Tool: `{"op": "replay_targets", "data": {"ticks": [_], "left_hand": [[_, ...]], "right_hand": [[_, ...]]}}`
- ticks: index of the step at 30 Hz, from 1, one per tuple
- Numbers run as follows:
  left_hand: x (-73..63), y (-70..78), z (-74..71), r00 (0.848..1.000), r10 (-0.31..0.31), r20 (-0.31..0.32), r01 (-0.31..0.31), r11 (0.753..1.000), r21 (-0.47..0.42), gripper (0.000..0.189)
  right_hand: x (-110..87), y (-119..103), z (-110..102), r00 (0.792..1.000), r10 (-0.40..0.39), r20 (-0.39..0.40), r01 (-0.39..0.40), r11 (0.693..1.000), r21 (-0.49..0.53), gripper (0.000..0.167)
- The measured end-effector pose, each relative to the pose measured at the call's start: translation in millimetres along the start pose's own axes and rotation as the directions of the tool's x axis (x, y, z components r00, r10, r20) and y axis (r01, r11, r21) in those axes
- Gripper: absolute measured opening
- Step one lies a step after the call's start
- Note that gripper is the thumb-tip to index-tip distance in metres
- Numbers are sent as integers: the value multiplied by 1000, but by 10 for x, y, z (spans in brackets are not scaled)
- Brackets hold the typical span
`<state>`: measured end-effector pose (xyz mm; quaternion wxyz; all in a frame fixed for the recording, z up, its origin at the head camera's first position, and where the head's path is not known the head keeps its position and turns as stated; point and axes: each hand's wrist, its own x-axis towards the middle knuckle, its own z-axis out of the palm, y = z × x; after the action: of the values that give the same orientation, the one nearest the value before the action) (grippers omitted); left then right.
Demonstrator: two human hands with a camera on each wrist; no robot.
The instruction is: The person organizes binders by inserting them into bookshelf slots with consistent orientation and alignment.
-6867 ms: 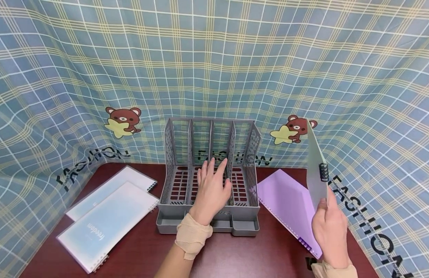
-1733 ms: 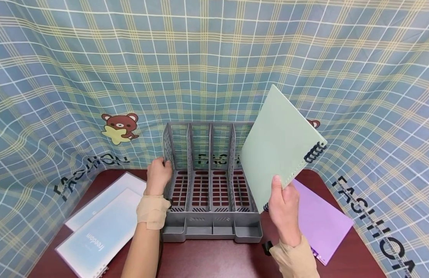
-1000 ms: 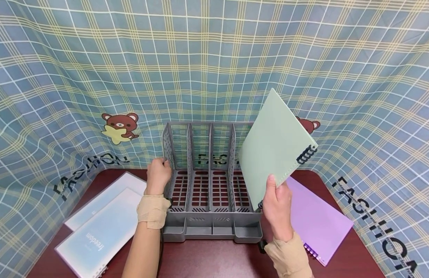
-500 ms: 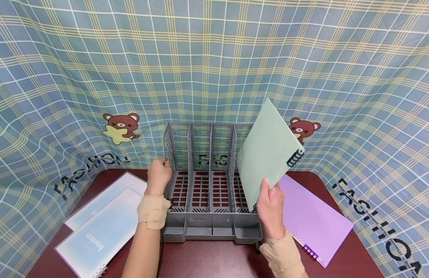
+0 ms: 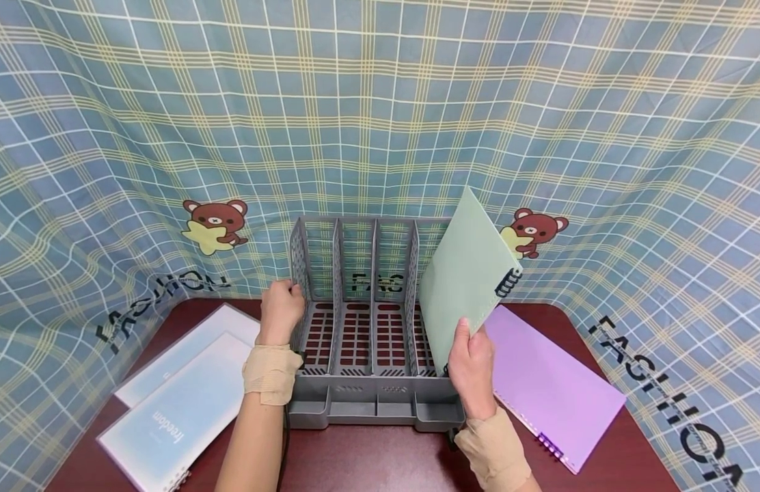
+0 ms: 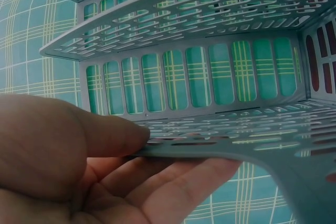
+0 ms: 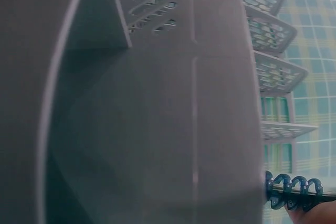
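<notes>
My left hand (image 5: 281, 311) grips the left side panel of the grey file organizer (image 5: 395, 389). In the left wrist view the thumb (image 6: 113, 135) lies on the panel's inner face, with the fingers (image 6: 178, 192) beneath its outer face. A pale green ring-bound notebook (image 5: 466, 266) is pinched near its lower edge by my right hand (image 5: 473, 362), thumb on the cover. It stands tilted at the organizer's rightmost slot, its lower corner behind the front wall. Black binding rings (image 7: 294, 190) show beside the organizer in the right wrist view.
On the right of the dark red table (image 5: 380, 458) lies a purple ring-bound notebook (image 5: 552, 389). Two overlapping pale blue notebooks (image 5: 183, 403) lie on the left. Small trays (image 5: 438, 410) line the organizer's front. A checked cloth (image 5: 380, 123) hangs behind and at both sides.
The right hand has brought the green notebook leftward and down from the right side to the rightmost slot. The left hand, earlier over the middle of the organizer, now holds its left panel.
</notes>
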<state>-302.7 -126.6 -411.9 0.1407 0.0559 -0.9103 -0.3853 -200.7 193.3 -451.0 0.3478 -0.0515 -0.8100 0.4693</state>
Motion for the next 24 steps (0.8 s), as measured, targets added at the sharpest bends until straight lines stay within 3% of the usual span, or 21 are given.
{"op": "replay_targets", "data": {"ticks": [24], "left_hand": [[-2,-11,4,1000,9,-13,-9,1000,-24,39]], "right_hand": [[-38,164,124,999,49,22,-48,998,-35,30]]}}
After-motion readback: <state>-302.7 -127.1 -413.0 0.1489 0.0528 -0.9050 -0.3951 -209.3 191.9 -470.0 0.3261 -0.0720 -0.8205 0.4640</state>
